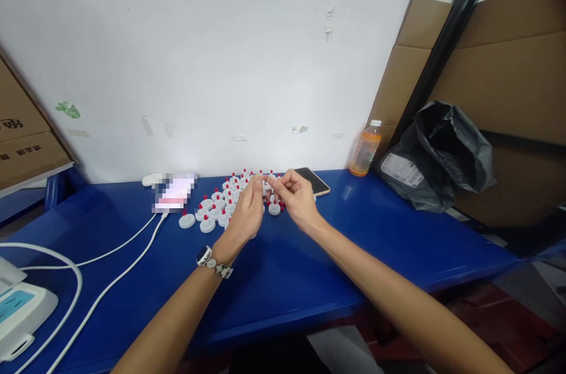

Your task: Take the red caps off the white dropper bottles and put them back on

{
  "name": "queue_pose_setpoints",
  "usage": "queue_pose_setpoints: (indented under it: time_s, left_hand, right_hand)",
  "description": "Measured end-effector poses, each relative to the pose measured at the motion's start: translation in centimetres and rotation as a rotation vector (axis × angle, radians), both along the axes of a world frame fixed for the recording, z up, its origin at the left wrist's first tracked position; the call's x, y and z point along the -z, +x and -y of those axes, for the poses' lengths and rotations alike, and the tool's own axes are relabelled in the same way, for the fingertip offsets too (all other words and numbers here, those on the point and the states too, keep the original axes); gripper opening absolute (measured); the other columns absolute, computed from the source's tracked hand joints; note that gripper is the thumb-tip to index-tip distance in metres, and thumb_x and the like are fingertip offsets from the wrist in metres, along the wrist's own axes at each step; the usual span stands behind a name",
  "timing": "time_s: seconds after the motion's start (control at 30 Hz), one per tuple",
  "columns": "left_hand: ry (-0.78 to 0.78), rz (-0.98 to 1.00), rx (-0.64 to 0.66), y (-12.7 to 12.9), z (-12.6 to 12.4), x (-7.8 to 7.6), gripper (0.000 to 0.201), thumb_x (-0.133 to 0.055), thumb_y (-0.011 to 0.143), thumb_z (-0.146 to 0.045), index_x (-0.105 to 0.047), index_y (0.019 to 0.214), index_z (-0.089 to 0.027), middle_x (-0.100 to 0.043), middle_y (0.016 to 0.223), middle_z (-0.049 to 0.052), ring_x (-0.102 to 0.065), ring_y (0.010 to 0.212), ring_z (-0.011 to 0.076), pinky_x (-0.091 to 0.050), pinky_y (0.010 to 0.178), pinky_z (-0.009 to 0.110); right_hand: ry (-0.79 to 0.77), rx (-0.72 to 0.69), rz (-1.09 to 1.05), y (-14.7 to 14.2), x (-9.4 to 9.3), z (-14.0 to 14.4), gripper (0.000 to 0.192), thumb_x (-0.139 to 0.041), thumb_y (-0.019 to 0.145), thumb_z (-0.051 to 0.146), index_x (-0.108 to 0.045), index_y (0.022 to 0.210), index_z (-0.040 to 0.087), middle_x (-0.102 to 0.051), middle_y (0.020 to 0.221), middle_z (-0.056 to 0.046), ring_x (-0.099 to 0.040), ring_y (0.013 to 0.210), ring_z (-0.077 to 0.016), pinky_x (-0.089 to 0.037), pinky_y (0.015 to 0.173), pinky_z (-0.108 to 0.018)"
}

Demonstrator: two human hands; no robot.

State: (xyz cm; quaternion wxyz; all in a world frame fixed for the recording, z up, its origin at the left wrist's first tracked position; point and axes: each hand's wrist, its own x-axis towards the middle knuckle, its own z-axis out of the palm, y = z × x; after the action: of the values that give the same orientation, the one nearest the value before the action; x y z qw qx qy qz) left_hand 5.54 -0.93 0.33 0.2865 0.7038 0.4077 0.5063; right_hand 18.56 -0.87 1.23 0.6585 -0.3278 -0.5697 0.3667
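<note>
Both hands meet above the far middle of the blue tabletop [309, 279]: the left hand [246, 213] and the right hand [297, 197] pinch one small white cap [266, 186] between their fingertips. Beneath and left of them lie rows of white caps with red tips [212, 209]. A phone [315, 180] lies just beyond the right hand, a bottle [365, 148] farther right, white cables [115, 268] to the left.

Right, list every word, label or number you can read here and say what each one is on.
Nothing here reads clearly.
Cardboard box at left: dark printed characters, cut off and blurred.
Black bag: white shipping label, print too small.
Bottle: orange label, no legible text.
Phone on the blue table: screen blurred.
White device: blue panel, unreadable.
</note>
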Motion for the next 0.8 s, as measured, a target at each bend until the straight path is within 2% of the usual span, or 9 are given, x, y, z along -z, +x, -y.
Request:
queue_pose_setpoints:
  time_s: [0.13, 0.23, 0.33, 0.5, 0.63, 0.8]
  left_hand:
    - [0.055, -0.145, -0.108, -1.3, -0.5, -0.6, 0.048, -0.025, 0.103, -0.053, -0.048, 0.13, -0.021, -0.064, 0.108, 0.009, -0.062, 0.098, 0.0222, -0.047, 0.092, 0.039]
    - [0.126, -0.24, -0.124, -1.8, -0.8, -0.5, 0.04, -0.028, 0.103, -0.048, -0.053, 0.119, -0.02, -0.064, 0.109, 0.01, -0.059, 0.107, 0.0248, -0.045, 0.096, 0.042]
    - [0.172, -0.327, -0.087, -1.8, -0.9, 0.0, 0.034, -0.031, 0.103, -0.044, -0.056, 0.104, -0.021, -0.063, 0.105, 0.008, -0.058, 0.104, 0.0244, -0.045, 0.093, 0.041]
    - [0.197, -0.401, -0.06, -1.5, -0.9, 0.5, 0.031, -0.034, 0.103, -0.04, -0.058, 0.095, -0.02, -0.061, 0.102, 0.007, -0.057, 0.099, 0.0231, -0.045, 0.088, 0.039]
    - [0.202, -0.421, -0.058, -1.2, -0.9, 0.5, 0.031, -0.035, 0.102, -0.039, -0.058, 0.094, -0.02, -0.059, 0.1, 0.006, -0.056, 0.096, 0.0229, -0.045, 0.087, 0.039]
    - [0.202, -0.436, -0.044, -1.1, -0.9, 0.4, 0.032, -0.035, 0.102, -0.038, -0.06, 0.093, -0.02, -0.058, 0.099, 0.007, -0.056, 0.096, 0.0231, -0.044, 0.088, 0.04]
  right_hand:
    - [-0.013, 0.165, 0.312, 3.3, -0.1, -3.8, 0.03, -0.068, 0.081, 0.045, -0.053, 0.071, 0.02, -0.056, 0.055, 0.004, -0.048, 0.049, -0.0112, -0.035, 0.05, -0.025]
    - [-0.037, 0.284, 0.665, 5.0, -0.1, -6.9, 0.021, -0.066, 0.081, 0.033, -0.056, 0.069, 0.02, -0.06, 0.06, 0.002, -0.052, 0.055, -0.0123, -0.036, 0.054, -0.025]
    - [-0.046, 0.343, 0.882, 5.6, -0.2, -8.7, 0.012, -0.061, 0.083, 0.027, -0.061, 0.074, 0.019, -0.065, 0.067, 0.0, -0.055, 0.06, -0.0132, -0.037, 0.058, -0.025]
    - [-0.029, 0.448, 1.066, 6.3, -0.3, -8.9, 0.008, -0.057, 0.082, 0.02, -0.065, 0.081, 0.019, -0.069, 0.076, -0.004, -0.057, 0.064, -0.0153, -0.036, 0.061, -0.027]
    - [-0.096, 0.373, 1.182, 6.8, 0.6, -8.7, 0.006, -0.061, 0.08, 0.019, -0.067, 0.079, 0.019, -0.07, 0.076, -0.005, -0.058, 0.066, -0.0159, -0.036, 0.061, -0.027]
    - [-0.139, 0.327, 1.161, 6.8, 1.5, -8.6, 0.015, -0.063, 0.085, 0.033, -0.068, 0.085, 0.018, -0.07, 0.078, -0.005, -0.059, 0.067, -0.0158, -0.036, 0.063, -0.027]
